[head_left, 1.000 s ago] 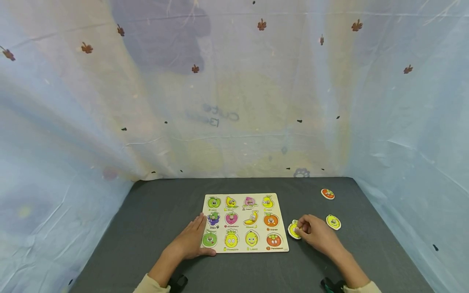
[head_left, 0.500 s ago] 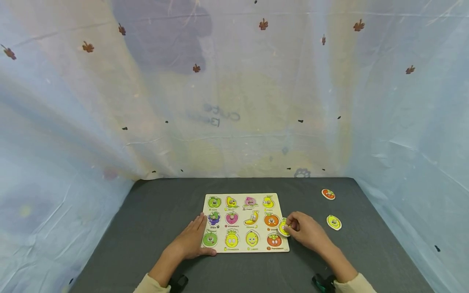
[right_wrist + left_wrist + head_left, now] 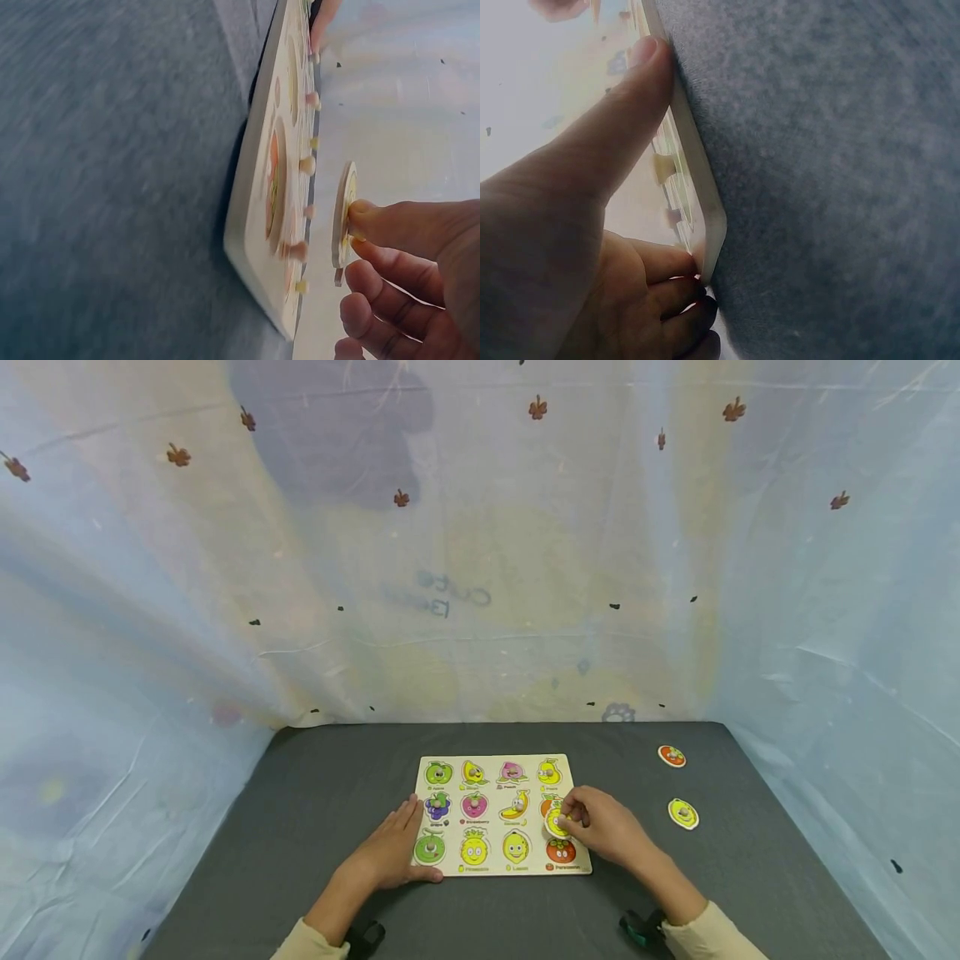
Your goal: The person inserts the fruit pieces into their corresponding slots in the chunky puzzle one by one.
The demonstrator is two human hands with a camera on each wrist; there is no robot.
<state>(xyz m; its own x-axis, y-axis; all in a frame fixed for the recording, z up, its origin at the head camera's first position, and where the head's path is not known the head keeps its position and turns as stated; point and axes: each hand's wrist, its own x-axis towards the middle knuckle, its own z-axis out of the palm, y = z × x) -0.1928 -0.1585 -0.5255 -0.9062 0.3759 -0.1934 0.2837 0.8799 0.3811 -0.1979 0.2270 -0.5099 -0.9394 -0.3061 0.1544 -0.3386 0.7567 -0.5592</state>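
My right hand (image 3: 611, 831) pinches a yellow pineapple puzzle piece (image 3: 555, 824) over the right side of the wooden fruit puzzle board (image 3: 495, 870). In the right wrist view the pineapple piece (image 3: 343, 214) is clear of the board, between thumb and fingertips. My left hand (image 3: 390, 852) rests against the board's left edge, fingers straight, thumb along the near edge. Knobbed pieces sit in the two upper rows and in the green round spot at near left. The pineapple, lemon and persimmon spots in the near row show printed pictures without knobs.
A red persimmon piece (image 3: 671, 756) and a yellow lemon piece (image 3: 683, 814) lie on the dark grey cloth (image 3: 337, 793) right of the board. A pale patterned curtain (image 3: 480, 568) encloses the table at the back and sides.
My right hand has lifted the pineapple piece from the cloth and carried it left over the board's right side. My left hand and the board have stayed put.
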